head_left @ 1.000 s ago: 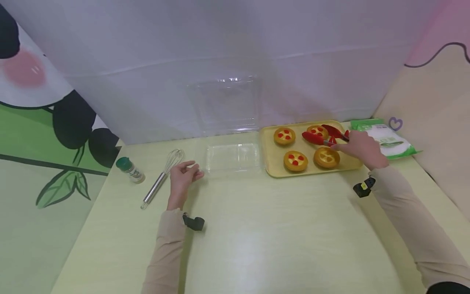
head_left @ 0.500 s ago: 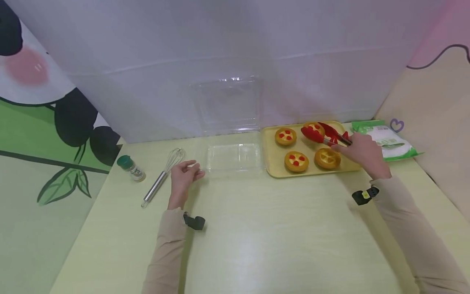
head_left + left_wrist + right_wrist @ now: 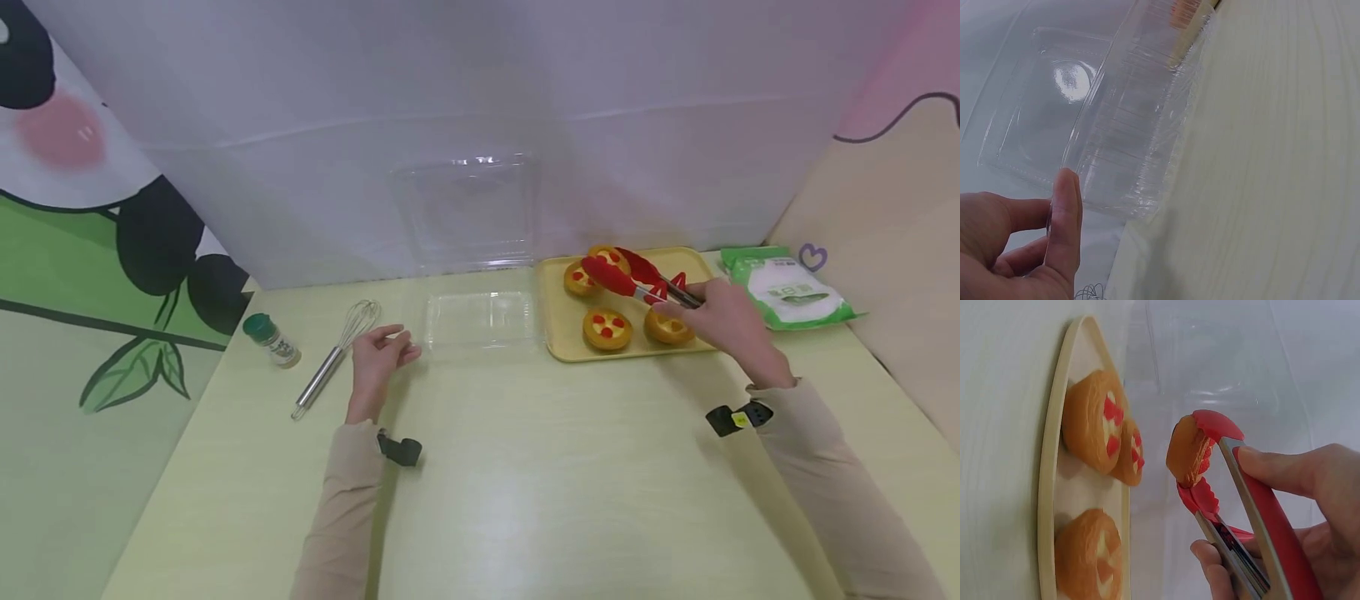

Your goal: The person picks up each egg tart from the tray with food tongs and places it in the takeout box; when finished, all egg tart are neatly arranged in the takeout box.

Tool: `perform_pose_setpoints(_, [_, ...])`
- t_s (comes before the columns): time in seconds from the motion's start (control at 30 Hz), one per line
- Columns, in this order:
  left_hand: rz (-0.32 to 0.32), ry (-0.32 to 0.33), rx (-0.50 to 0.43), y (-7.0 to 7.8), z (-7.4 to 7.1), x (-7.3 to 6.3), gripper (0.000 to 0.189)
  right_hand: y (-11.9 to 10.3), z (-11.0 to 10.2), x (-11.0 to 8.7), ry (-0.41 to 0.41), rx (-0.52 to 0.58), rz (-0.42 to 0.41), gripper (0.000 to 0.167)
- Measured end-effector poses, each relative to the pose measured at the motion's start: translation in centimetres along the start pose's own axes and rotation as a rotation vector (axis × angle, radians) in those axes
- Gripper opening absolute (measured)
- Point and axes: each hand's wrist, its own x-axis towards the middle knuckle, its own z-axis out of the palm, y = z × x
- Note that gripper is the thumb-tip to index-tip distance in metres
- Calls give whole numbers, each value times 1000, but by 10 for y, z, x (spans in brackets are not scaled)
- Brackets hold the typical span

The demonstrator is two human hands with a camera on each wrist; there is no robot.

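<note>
Red, scallop-edged scoop heads on slim steel-armed tongs [image 3: 1272, 531], gripped between thumb and fingers of the right hand [image 3: 733, 327]. Caught between those heads, a round, golden-brown tart with red-dotted pale filling [image 3: 1186, 450], lifted clear of a shallow, round-cornered, pale-yellow tray [image 3: 559, 329], near the back edge. Roughly level, topping side up: hold to that angle and spare the filling. Squeeze just enough to grip the crust by the sides, for fear of denting the shell with too much or dropping it with too little. Raise a touch higher before any sideways travel, so as not to brush the red-dotted back-left tart [image 3: 578, 282] close by. Lower gently, and release only after firm contact underneath.

At the left, fingers of the left hand [image 3: 375, 367] seemingly pinching the near-left rim of a clear, thin-walled plastic box [image 3: 480, 323]; hard to be sure with such see-through material. Steady that rim without flexing it. Glossy, ribbed walls below, flat-panelled clear lid [image 3: 465, 212] standing open behind. Also on the tray, a smooth-crusted, red-dotted front tart [image 3: 607, 332] and a plain yellow-filled tart [image 3: 1088, 556]. Underneath everything, a smooth, pale wood-grain desk [image 3: 555, 467].
</note>
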Motion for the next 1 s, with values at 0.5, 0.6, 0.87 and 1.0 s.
perform_pose_setpoints(0.5, [-3,11,18,-2,0,2,39,-45,24,0,-60,77,-45,44])
perform_pose_setpoints(0.6, [-3,12,20,-1,0,2,39,-54,33,2,-57,75,-80,41])
perform_pose_setpoints(0.87, [7,0,51,0,0,-2,39,-81,59,13,-85,81,-142,38])
perform_pose_setpoints(1.0, [14,-2,50,1,1,-3,39,-94,69,18,-114,82,-141,41])
